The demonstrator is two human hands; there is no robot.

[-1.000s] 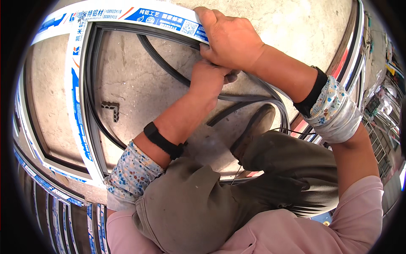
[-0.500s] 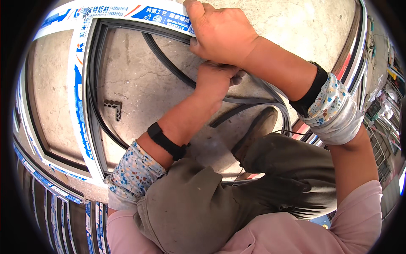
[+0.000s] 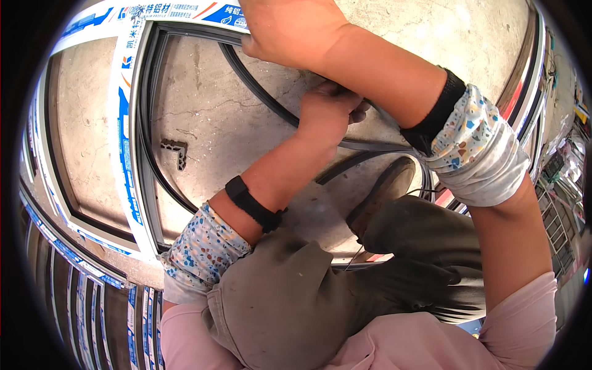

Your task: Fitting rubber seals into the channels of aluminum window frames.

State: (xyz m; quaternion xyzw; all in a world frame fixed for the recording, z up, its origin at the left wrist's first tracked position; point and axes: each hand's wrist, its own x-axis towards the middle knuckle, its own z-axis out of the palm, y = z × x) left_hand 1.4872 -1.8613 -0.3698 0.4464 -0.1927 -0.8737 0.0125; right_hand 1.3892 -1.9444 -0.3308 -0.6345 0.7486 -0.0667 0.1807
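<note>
While the left hand (image 3: 327, 117) keeps its grip closed on the black rubber sealing strip (image 3: 271, 105), the right hand (image 3: 290, 31) presses on the white aluminium window frame (image 3: 132, 123) at its top corner; bare concrete floor (image 3: 216, 117) lies open inside the frame.

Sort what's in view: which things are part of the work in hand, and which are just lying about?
In use:
- left hand gripping the black rubber seal strip
- right hand pressing on the window frame

Lying about:
- small black corner bracket on the concrete floor
- stacked frame profiles
</note>
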